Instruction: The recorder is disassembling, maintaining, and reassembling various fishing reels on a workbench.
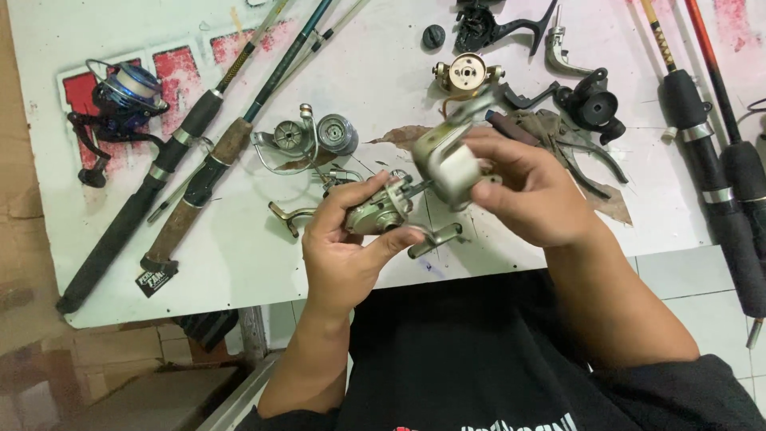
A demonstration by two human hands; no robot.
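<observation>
- A white worktable (239, 263) with red patches is lying under both hands, carrying everything else.
- Two dark fishing rods with cork and foam grips (179, 179) are slanting away to the left of the left hand; two more black-handled rods (722, 183) are lying to the right of the right hand.
- A blue and black spinning reel (120, 100) is sitting far out to the left, well apart from both hands.
- The right hand (535, 195) is closing around a pale grey-gold reel spool and rotor piece (448, 164), fingers wrapping its rim.
- The left hand (347, 255) is gripping a small champagne-coloured metal reel body (379, 211), thumb pressing along its underside; the two pieces are meeting between the hands, above the table edge.
- Black reel housings and a handle (586, 100) are lying just beyond the right hand; a silver rotor with a wire bail (307, 140) is lying beyond the left.
- A small round brass-coloured spool (467, 73) is sitting above the hands.
- Risk, as I judge it: the pieces are being held near the table's edge, so a slipping grip could be dropping small parts onto the lap or floor; forcing them askew could be bending the shaft.
</observation>
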